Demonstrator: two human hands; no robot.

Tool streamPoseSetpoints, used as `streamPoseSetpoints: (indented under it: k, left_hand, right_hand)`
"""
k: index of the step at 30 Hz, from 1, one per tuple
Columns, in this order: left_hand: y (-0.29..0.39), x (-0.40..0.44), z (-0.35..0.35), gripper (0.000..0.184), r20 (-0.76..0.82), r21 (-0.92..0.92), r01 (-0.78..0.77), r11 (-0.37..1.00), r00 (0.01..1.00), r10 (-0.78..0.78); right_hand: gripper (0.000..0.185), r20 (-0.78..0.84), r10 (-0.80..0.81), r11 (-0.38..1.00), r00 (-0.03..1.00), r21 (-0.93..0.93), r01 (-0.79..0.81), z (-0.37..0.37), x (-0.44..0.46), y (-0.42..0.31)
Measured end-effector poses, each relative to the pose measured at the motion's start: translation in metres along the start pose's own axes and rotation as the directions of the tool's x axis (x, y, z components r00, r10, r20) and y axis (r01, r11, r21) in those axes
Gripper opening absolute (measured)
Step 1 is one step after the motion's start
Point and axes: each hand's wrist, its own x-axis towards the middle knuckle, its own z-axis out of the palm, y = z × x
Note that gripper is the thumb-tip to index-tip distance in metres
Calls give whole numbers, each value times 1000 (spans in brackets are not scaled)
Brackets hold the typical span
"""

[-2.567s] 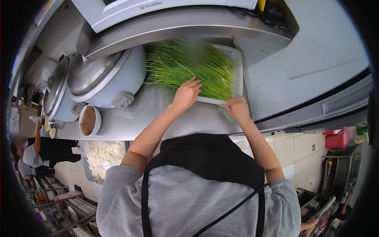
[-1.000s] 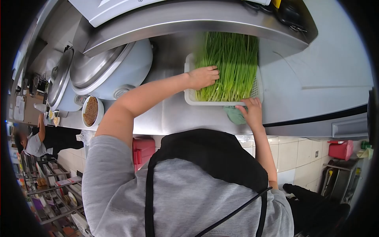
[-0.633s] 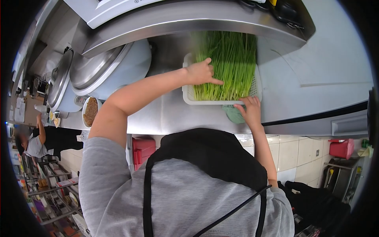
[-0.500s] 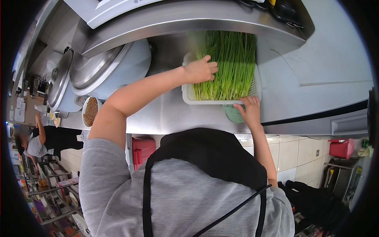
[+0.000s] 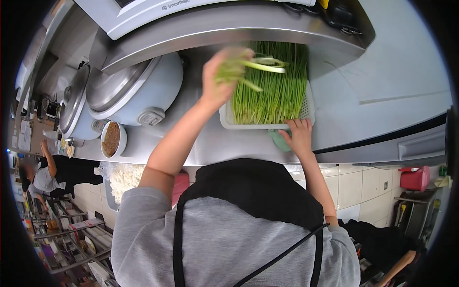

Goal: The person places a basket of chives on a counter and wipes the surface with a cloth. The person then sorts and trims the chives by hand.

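Observation:
A white perforated plastic basket (image 5: 228, 119) stands on the steel counter, packed with upright-lying green spring onions (image 5: 272, 98), pale ends toward me. My left hand (image 5: 214, 79), blurred by motion, is closed around a small bunch of spring onions (image 5: 272, 69) above the basket's left side. White stalk ends stick out to the right of that hand. My right hand (image 5: 301, 136) grips the basket's near rim at its right corner, fingers over the edge. Beneath this corner lies a crumpled green cloth (image 5: 278, 141).
Two large lidded cookers (image 5: 138, 88) stand on the left, with a white bowl of brown food (image 5: 112, 139) before them. A steel shelf (image 5: 201, 40) overhangs the basket's far end. Below the counter is a tub of white food (image 5: 125, 182). Another person (image 5: 71, 174) stands far left.
My left hand has come up and left out of the basket, with a bunch of spring onions in it. My right hand stays at the near rim.

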Motion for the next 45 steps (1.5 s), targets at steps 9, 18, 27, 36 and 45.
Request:
streamPoseSetpoints:
  k: [9, 18, 27, 36, 45]
  left_hand:
    - [154, -7, -101, 12, -298, 231, 355, 906, 912, -281]
    - [-14, -80, -21, 16, 499, -24, 934, 356, 320, -805]
    - [-43, -98, 0, 30, 657, -237, 966, 107, 240, -714]
    - [-55, -105, -12, 34, 556, -274, 955, 118, 257, -791]
    - [-50, -104, -15, 34, 475, -312, 949, 47, 198, -857]
  right_hand:
    - [35, 34, 2, 1000, 999, 6, -2, -1, -1, 2]
    - [50, 207, 92, 677, 974, 705, -213, -20, 47, -56]
    - [14, 467, 249, -31, 848, 879, -475, 18, 79, -54]
    - [24, 464, 327, 14, 823, 869, -495, 22, 80, -23]
    - [18, 439, 341, 151, 831, 847, -510, 27, 69, -5]
